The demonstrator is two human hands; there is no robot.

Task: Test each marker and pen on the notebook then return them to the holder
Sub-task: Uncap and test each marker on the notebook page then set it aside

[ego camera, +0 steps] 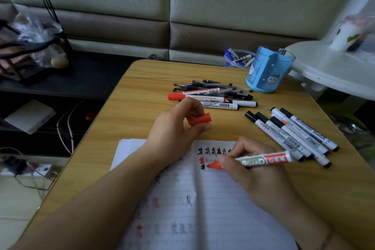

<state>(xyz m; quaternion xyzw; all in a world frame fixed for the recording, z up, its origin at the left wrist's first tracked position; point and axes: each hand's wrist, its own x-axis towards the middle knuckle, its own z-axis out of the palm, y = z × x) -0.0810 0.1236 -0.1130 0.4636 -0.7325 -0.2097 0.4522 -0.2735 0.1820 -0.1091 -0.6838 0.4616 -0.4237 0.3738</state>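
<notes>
Right hand fingers grip red marker, tip lower-left on notebook; left hand fingers pinch cap just above-left.

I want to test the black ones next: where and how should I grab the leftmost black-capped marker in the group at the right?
Probably by its white barrel just below the cap, coming from above and from the left. The leftmost black-capped marker lies flat on the table, slanted, its cap pointing up-left. Its left side is open, while neighbouring markers crowd its right side.
</notes>
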